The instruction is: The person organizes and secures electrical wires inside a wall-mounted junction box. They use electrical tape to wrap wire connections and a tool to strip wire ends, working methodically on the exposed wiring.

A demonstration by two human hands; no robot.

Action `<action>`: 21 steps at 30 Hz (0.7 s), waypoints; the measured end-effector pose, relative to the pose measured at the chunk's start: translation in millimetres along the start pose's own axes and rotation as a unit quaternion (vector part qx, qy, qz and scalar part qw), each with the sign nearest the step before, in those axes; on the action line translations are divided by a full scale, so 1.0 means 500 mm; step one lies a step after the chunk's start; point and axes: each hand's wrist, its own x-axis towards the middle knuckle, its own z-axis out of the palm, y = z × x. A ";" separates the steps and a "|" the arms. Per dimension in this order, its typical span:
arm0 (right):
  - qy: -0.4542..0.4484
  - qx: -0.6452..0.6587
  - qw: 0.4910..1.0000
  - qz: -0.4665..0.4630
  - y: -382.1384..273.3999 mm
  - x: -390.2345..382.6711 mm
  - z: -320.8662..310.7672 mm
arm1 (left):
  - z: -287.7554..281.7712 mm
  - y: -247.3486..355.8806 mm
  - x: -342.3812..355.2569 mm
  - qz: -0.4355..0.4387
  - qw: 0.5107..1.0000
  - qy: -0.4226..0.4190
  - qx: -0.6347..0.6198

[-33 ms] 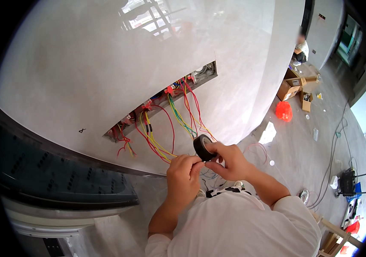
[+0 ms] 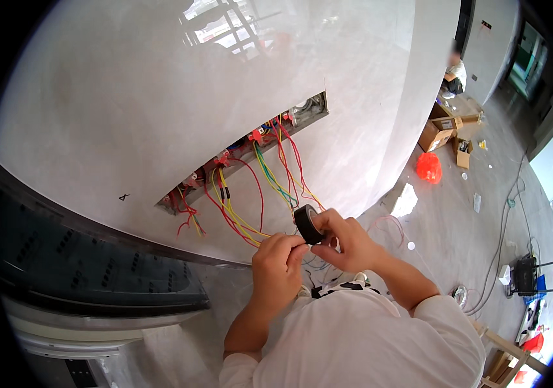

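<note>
At your far left a dark panel [image 2: 82,258] runs below the pale grey wall [image 2: 128,110], which curves across most of the view. A long narrow slot [image 2: 244,152] is cut into that wall, slanting up to the right, and coloured wires [image 2: 250,194] in red, yellow and green spill out of it and hang down in loops toward your hands. Your left hand [image 2: 276,268] sits just below the lower loops, fingers curled in tight, thumb and fingertips pinched together at the edge of the tape roll, with the wire ends gathered right at that pinch; whether it grips a wire end or the loose end of the tape cannot be told. Touching it on the right is the roll of black tape [image 2: 309,223], held upright on edge just below the middle of the slot. Your right hand [image 2: 347,242] is closed around that roll, thumb across its front and the fingers wrapped behind it. Both forearms rise from your white shirt [image 2: 354,343] at the bottom of the view. Farther right, on the grey floor [image 2: 457,246], lie a red bag [image 2: 429,167], open cardboard boxes [image 2: 444,132] and thin cables [image 2: 503,246], with another person [image 2: 455,74] sitting well apart near the boxes at the wall's far end.
</note>
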 end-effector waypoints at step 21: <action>-0.084 0.316 0.945 0.030 0.040 -0.023 -0.012 | 0.038 -0.047 -0.024 0.101 0.986 0.084 0.101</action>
